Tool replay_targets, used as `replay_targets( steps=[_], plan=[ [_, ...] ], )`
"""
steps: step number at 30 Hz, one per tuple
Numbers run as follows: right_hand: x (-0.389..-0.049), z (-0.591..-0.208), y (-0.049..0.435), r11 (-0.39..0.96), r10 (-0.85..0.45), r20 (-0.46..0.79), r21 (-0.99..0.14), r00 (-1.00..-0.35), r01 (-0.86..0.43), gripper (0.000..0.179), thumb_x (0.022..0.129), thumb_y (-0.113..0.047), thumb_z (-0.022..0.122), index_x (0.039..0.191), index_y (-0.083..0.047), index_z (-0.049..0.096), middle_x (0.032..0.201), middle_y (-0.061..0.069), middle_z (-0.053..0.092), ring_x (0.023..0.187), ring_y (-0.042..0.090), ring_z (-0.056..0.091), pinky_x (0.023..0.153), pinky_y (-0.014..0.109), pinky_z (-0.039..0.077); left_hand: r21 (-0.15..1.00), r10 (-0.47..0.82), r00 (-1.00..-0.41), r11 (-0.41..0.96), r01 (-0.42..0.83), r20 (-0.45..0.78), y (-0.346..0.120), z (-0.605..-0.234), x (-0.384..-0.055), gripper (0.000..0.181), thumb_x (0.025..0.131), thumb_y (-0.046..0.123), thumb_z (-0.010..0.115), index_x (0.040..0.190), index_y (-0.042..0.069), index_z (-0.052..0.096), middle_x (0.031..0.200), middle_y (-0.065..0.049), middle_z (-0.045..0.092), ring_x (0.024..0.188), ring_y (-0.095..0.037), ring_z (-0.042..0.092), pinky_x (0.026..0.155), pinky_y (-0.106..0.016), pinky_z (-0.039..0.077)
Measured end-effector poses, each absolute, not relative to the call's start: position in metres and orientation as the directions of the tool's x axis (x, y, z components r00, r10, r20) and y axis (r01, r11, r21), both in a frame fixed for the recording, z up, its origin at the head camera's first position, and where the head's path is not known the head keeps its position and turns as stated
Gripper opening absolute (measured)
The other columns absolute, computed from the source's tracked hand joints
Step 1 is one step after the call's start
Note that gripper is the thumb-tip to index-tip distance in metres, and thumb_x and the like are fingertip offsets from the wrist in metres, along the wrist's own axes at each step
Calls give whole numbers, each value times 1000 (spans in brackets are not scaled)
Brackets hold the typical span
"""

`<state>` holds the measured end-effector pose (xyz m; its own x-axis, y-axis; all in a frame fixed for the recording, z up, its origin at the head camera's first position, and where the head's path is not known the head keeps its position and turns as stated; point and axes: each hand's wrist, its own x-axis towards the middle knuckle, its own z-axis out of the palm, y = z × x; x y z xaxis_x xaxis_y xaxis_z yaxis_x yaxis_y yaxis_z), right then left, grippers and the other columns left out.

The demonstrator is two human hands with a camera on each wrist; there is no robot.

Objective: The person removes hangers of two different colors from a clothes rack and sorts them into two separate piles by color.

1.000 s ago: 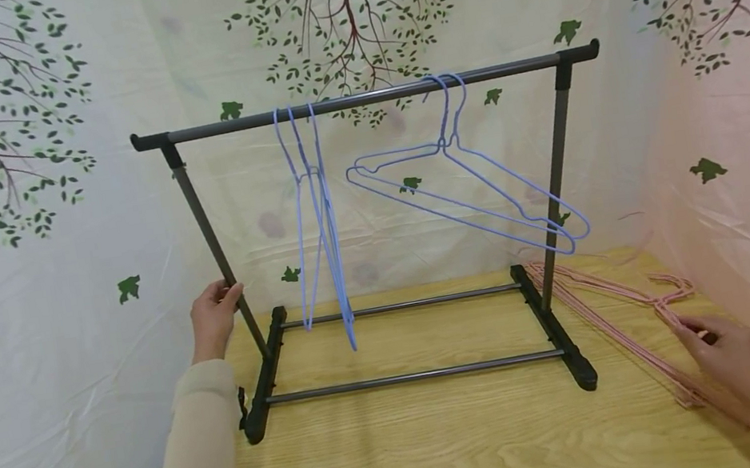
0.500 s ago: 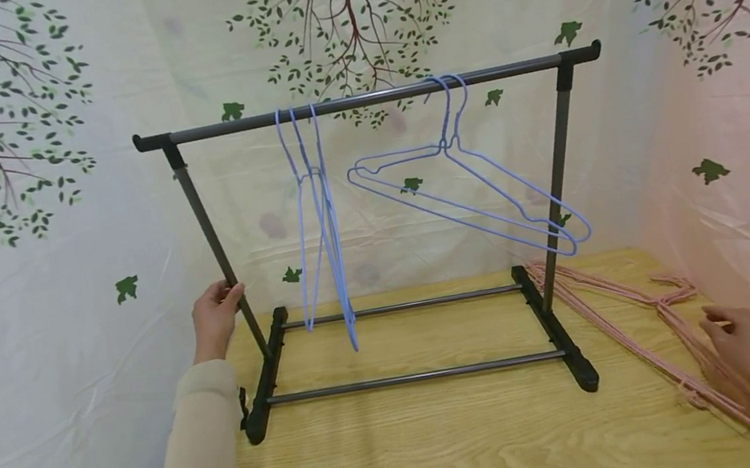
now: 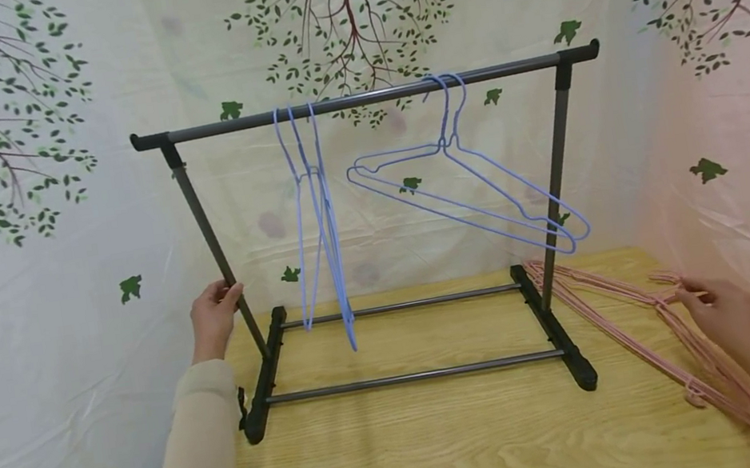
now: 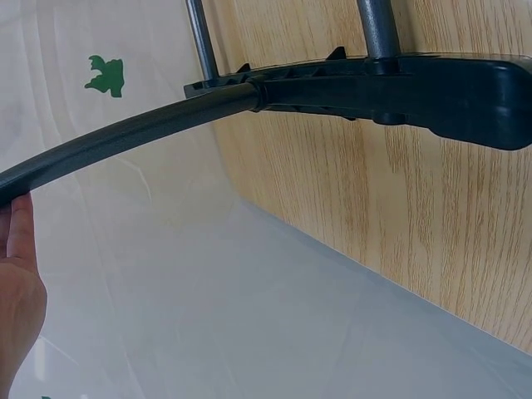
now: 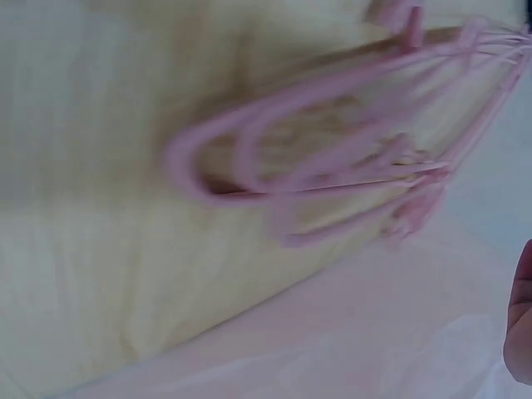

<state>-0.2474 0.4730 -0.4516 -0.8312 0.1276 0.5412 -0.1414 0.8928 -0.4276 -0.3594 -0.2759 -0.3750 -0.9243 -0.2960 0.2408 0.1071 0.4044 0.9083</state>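
Note:
A black clothes rack stands on the wooden table. My left hand holds its left upright low down, thumb in front; in the left wrist view, fingers touch the dark tube. Three blue hangers hang edge-on left of the bar's middle, and two blue hangers hang at an angle right of it. A bundle of pink hangers lies flat at the right. My right hand has bent fingers right at their hook necks; I cannot tell whether they grip one.
The rack's black feet rest on the table, joined by two low cross rods. Pale sheeting printed with trees and leaves surrounds the table at the back and sides. The pink bundle's far end reaches the right foot.
My right hand drew back from the pink hangers, then moved forward to their hook necks. My left hand stays on the upright, and the blue hangers have not moved.

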Motion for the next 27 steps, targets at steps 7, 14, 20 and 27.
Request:
replay_targets(
  steps=[7,14,20,27],
  plan=[
    [-264,-424,455,869,149,542,-472,-827,-153,43,102,-27,57,125,9,63,113,32,63,78,0,57,62,33,45,899,-297,-921,424,108,251,-277,-376,-360,51,103,35,53,139,-1,52,129,-23,56,119,-35,57,102,-44,47],
    [-280,-389,432,818,209,512,-559,-833,-138,50,103,-36,54,132,4,61,121,28,61,78,-22,35,61,13,39,903,-305,-922,418,96,239,-279,-376,-361,50,103,35,54,138,-1,53,130,-22,56,119,-35,57,103,-44,47],
    [-294,-356,413,763,224,490,-626,-843,-161,57,102,-44,51,139,-1,56,131,27,58,83,-15,42,62,8,39,911,-290,-931,403,93,223,-278,-374,-359,53,103,36,54,140,-1,50,133,-22,54,120,-34,56,103,-44,47],
    [-310,-322,389,715,200,400,-683,-894,-146,72,98,-59,46,147,-6,48,142,22,51,117,31,53,86,34,49,885,-290,-927,458,85,239,-276,-372,-357,54,102,39,55,138,-1,52,132,-23,55,121,-38,53,103,-51,44]
  ],
)
